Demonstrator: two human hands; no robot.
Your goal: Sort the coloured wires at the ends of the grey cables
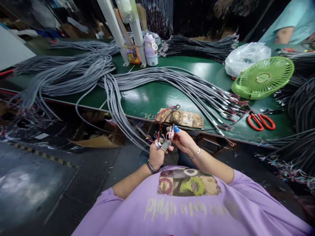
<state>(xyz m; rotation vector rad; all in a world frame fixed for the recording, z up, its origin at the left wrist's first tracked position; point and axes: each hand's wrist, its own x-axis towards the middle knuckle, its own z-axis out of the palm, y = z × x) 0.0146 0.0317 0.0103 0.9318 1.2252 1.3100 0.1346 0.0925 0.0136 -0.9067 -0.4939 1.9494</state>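
My left hand (157, 155) is closed around the ends of several grey cables, and a grey cover sits on its thumb. Fanned-out coloured wires (157, 136) stick up out of that grip. My right hand (183, 141), with a blue cover on one fingertip, pinches a small pink-and-white piece (171, 131) just to the right of the wires; its exact kind is too small to make out. Just beyond both hands, a worn wooden block (188, 118) with red and black leads lies at the table edge.
Grey cables (152, 75) sprawl over the green table (137, 101), some hanging off its front edge. To the right are orange-handled scissors (261, 122), a green fan (264, 77) and a plastic bag (246, 57). A lilac bottle (151, 50) stands behind. Another person's arm (283, 34) shows at far right.
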